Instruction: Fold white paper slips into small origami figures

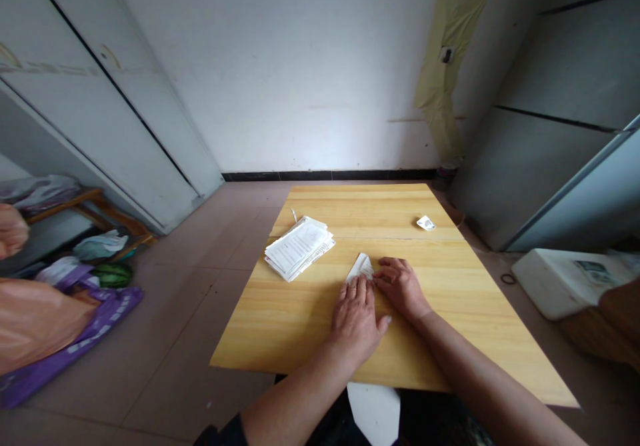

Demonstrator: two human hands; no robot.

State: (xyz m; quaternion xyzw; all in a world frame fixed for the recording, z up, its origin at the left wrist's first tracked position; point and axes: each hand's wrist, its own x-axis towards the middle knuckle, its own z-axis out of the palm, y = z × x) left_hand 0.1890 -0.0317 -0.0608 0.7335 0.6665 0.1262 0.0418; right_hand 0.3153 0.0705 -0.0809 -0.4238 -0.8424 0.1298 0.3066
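A folded white sheet of paper (360,267) lies on the pine-coloured wooden table (380,219), its pointed end toward the far side and its lower part hidden under my hands. My left hand (356,319) presses flat on it, fingers together. My right hand (400,287) comes in from the right, its fingertips on the paper's right edge. To the left of the hands sits a loose stack of printed papers (299,247), apart from both hands.
A small white packet (425,223) lies at the table's far right. Another person's hand (13,231) shows at the left edge, above plastic bags (60,319) and a watermelon (113,275) on the floor. A white foam box (560,283) stands right of the table.
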